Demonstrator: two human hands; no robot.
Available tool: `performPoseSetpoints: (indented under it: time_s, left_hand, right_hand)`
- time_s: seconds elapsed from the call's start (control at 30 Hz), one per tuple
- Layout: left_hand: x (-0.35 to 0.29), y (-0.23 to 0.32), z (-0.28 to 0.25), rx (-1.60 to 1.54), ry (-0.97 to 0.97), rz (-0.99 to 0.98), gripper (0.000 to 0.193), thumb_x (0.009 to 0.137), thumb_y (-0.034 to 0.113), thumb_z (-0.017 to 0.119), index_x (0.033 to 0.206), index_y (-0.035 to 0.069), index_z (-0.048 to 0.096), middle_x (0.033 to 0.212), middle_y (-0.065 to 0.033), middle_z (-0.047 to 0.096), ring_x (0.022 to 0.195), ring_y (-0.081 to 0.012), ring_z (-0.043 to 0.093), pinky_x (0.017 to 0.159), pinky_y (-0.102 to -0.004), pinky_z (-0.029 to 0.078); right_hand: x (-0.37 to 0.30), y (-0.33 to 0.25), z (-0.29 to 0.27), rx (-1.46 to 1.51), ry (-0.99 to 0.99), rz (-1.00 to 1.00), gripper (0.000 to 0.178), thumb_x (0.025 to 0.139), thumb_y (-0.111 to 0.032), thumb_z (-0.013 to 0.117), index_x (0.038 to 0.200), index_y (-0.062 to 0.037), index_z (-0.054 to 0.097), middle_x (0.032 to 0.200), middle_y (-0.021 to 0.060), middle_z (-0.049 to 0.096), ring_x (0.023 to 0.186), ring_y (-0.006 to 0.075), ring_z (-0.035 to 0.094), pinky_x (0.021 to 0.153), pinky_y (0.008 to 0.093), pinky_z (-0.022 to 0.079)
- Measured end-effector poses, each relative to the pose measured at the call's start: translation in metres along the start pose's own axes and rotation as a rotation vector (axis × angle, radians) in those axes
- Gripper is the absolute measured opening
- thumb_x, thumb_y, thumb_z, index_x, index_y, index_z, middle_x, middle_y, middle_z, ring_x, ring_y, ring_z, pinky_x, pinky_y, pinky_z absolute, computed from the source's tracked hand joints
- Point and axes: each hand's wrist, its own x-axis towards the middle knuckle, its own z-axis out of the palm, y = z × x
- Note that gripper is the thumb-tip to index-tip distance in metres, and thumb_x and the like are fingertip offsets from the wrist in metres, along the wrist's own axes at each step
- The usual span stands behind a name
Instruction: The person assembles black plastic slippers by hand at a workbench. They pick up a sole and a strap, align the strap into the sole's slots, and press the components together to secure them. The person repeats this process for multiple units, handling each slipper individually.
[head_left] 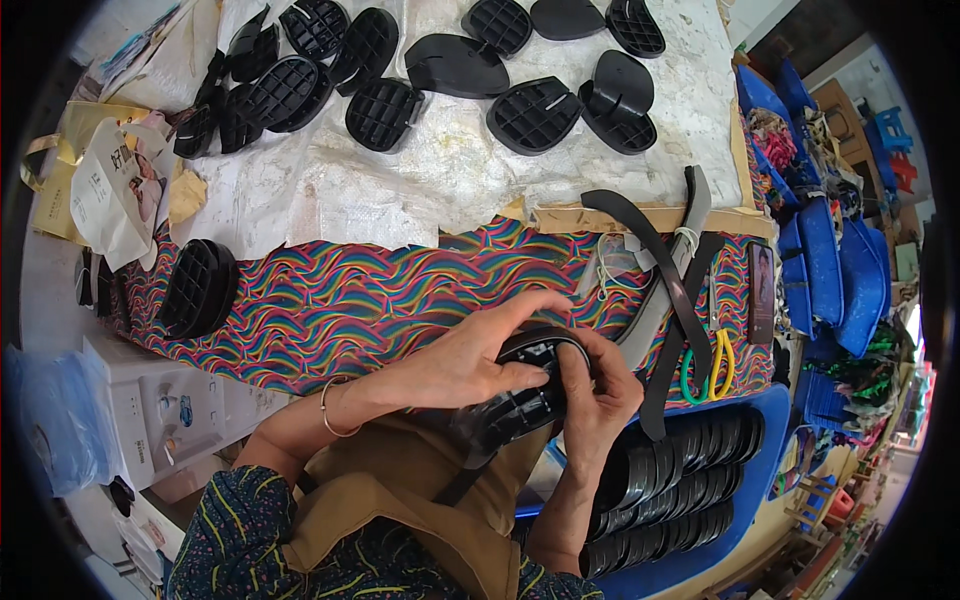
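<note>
Both hands close on one black sole [528,385] above the tabletop's [380,290] near edge, over the lap. The left hand [470,360] wraps its top from the left; the right hand [598,390] pinches its right end. Its long axis tilts down-left. A blue bin [745,520] at the right holds stacked black soles [680,475].

glossy black plastic heel piece [525,385]

I hold a black plastic wedge sole [525,385], ribbed with grid pockets, tilted over my lap. A dark strap [470,470] hangs from its lower end.
</note>
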Motion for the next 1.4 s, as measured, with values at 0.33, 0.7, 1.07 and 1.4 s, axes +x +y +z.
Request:
performPoseSetpoints:
  time_s: [0.33, 0.7, 1.07, 1.4]
  left_hand:
    - [0.005, -0.001, -0.019, -0.378, -0.295, -0.184, 0.064, 0.096, 0.032, 0.059, 0.146, -0.002, 0.037, 0.143, -0.0121, 0.046, 0.135, -0.0221, 0.041, 0.112, -0.0356, 0.032]
    - [-0.009, 0.005, -0.008, 0.155, -0.014, -0.127, 0.035, 0.098, 0.013, 0.057, 0.131, -0.001, 0.054, 0.112, -0.0163, 0.068, 0.094, -0.021, 0.067, 0.08, -0.0338, 0.051]
    - [-0.011, -0.01, 0.009, 0.46, 0.063, 0.219, 0.053, 0.087, 0.002, 0.061, 0.136, -0.001, 0.042, 0.106, -0.021, 0.056, 0.094, -0.0412, 0.059, 0.074, -0.0463, 0.049]
    - [-0.016, -0.001, -0.005, 1.024, -0.068, 0.266, 0.053, 0.082, 0.003, 0.062, 0.132, -0.004, 0.047, 0.123, -0.0202, 0.059, 0.112, -0.0354, 0.061, 0.088, -0.0421, 0.052]
  right_hand:
    - [-0.009, 0.012, -0.009, 0.239, 0.097, 0.018, 0.02, 0.092, -0.011, 0.069, 0.102, 0.006, 0.068, 0.089, 0.0068, 0.07, 0.078, 0.0096, 0.063, 0.075, 0.0215, 0.048]
    - [-0.014, 0.021, -0.011, -0.091, 0.318, -0.256, 0.019, 0.094, -0.008, 0.065, 0.103, 0.0077, 0.065, 0.09, 0.0106, 0.07, 0.077, 0.0129, 0.065, 0.074, 0.0243, 0.051]
    - [-0.026, 0.037, 0.005, 0.067, 0.49, -0.298, 0.025, 0.098, -0.014, 0.06, 0.11, 0.0079, 0.062, 0.096, 0.0123, 0.069, 0.081, 0.0146, 0.065, 0.075, 0.027, 0.054]
    - [-0.012, -0.003, -0.018, -0.466, 0.025, -0.365, 0.046, 0.077, 0.002, 0.072, 0.122, 0.0009, 0.064, 0.133, 0.0244, 0.056, 0.129, 0.0395, 0.05, 0.091, 0.042, 0.053]
